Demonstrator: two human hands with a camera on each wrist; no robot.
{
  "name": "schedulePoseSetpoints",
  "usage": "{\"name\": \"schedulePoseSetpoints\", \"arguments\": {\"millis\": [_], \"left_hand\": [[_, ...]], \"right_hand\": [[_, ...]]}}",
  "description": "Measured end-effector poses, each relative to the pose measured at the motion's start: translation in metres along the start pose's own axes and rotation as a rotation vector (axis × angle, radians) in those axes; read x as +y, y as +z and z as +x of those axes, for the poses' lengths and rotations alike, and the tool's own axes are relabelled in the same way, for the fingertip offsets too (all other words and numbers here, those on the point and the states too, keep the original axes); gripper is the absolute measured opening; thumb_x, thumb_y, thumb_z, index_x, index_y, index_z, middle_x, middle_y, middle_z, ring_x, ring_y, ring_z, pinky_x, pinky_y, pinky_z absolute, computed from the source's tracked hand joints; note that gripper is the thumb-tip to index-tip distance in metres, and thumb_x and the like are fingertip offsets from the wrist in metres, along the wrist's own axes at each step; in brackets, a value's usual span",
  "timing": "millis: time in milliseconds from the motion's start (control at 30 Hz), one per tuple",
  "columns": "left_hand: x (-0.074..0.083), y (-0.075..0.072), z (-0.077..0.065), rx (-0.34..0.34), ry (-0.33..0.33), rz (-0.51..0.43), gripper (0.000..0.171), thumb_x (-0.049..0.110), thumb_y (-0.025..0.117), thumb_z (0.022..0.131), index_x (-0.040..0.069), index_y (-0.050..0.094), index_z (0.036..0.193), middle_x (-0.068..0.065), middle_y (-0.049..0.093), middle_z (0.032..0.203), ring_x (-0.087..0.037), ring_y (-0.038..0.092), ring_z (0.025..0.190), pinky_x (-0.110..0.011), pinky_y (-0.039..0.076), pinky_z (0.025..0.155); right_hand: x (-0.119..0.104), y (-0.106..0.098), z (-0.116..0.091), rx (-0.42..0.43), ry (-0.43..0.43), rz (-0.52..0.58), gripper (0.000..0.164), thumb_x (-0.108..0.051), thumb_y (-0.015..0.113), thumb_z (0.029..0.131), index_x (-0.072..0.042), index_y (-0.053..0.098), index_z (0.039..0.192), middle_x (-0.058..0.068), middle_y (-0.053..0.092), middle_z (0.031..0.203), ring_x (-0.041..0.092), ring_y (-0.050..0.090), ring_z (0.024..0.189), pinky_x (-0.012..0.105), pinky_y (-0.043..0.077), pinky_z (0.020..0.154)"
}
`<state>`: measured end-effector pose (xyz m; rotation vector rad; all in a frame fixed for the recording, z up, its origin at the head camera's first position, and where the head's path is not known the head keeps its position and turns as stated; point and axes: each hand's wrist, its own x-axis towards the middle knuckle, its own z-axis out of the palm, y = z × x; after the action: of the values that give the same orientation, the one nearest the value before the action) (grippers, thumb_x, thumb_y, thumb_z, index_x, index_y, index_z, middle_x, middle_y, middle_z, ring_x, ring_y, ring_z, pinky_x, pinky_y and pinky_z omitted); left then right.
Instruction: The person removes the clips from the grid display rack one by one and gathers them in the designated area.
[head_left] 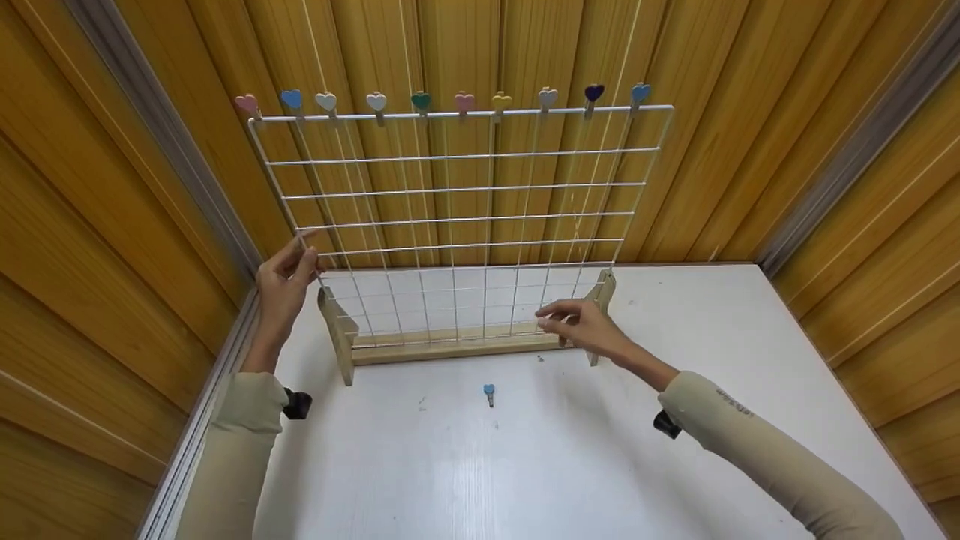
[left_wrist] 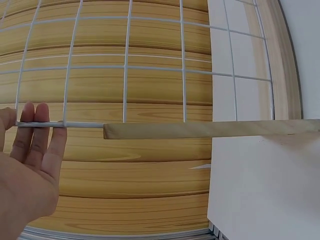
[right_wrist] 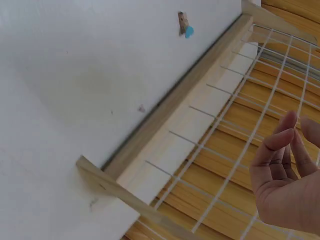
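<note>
Plank wall (head_left: pixel 735 187): yellow-brown boards rise behind and to both sides of the work.
White desk (head_left: pixel 450 480): carries the stand toward its back edge; small marks dot its surface.
Wire grid (head_left: pixel 466 220): held up by the stand. A push high on it could rock the whole piece, so bracing the frame makes sense.
Wooden stand (head_left: pixel 457 349): a crossbar runs low between two side supports; both are best kept flat on the desk.
Left hand (head_left: pixel 285 277): grips the grid's left side wire (left_wrist: pixel 85 125) just above the support; a firm but light hold there should steady the grid without bending it.
Right hand (head_left: pixel 589 326): at the grid's lower right, fingertips drawn close together, with no peg visible in them. Whether they pinch or touch a wire, I cannot tell.
Clipped pegs (head_left: pixel 421 102): ten heart-topped ones along the top wire, pink at the left end, light blue at the right. Squeezing one at its heart end should free its bite before any shifting.
Loose peg (head_left: pixel 489 394): blue-hearted, on the desk in front of the stand, apart from both hands, heart toward the crossbar. Pinching that end would leave its clip free to bite squarely.
</note>
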<state>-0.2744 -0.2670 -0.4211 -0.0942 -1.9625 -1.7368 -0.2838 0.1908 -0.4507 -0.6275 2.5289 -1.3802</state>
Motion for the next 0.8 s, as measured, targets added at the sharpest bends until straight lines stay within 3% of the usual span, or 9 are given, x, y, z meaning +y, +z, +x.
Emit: {"name": "schedulePoseSetpoints", "arguments": {"millis": [100,267,567,733,800], "left_hand": [[0.0,0.0,0.0,-0.004,-0.006,-0.011,0.03,0.012,0.058,0.104,0.004,0.068,0.131,0.009,0.068,0.086,-0.019,0.067,0.086,-0.021,0.058,0.087],[-0.001,-0.001,0.001,-0.009,0.012,-0.014,0.03,0.009,0.059,0.103,0.003,0.067,0.131,0.009,0.069,0.086,-0.011,0.068,0.084,-0.02,0.058,0.085],[-0.004,-0.005,0.0,0.014,0.041,-0.022,0.034,0.007,0.064,0.1,0.004,0.066,0.134,0.006,0.069,0.087,-0.01,0.068,0.084,-0.021,0.059,0.084],[-0.004,-0.002,-0.001,0.017,0.021,0.012,0.037,0.009,0.068,0.098,0.004,0.066,0.135,0.009,0.068,0.088,-0.008,0.065,0.084,-0.017,0.056,0.082],[-0.002,-0.002,-0.001,0.021,0.017,0.014,0.037,0.008,0.068,0.098,0.003,0.066,0.135,0.01,0.068,0.087,-0.008,0.065,0.084,-0.017,0.055,0.081]], "right_hand": [[-0.017,-0.025,-0.001,0.047,0.009,-0.025,0.031,-0.022,0.068,0.1,-0.002,0.071,0.123,0.018,0.073,0.103,0.015,0.065,0.07,0.02,0.051,0.062],[-0.047,-0.062,-0.007,0.134,0.005,-0.056,0.033,-0.026,0.068,0.1,-0.005,0.071,0.125,0.015,0.073,0.109,0.015,0.066,0.073,0.018,0.051,0.061],[-0.105,-0.109,-0.009,0.295,-0.207,-0.014,0.028,-0.014,0.067,0.1,0.002,0.07,0.123,-0.016,0.071,0.097,0.006,0.063,0.068,0.016,0.053,0.062],[-0.133,-0.129,-0.009,0.411,-0.27,0.013,0.025,-0.017,0.068,0.099,-0.004,0.073,0.12,-0.009,0.073,0.096,0.007,0.062,0.062,0.016,0.049,0.056],[-0.142,-0.136,-0.006,0.464,-0.297,0.094,0.023,-0.016,0.07,0.098,-0.005,0.074,0.117,-0.003,0.073,0.094,0.007,0.061,0.059,0.015,0.047,0.053]]}}
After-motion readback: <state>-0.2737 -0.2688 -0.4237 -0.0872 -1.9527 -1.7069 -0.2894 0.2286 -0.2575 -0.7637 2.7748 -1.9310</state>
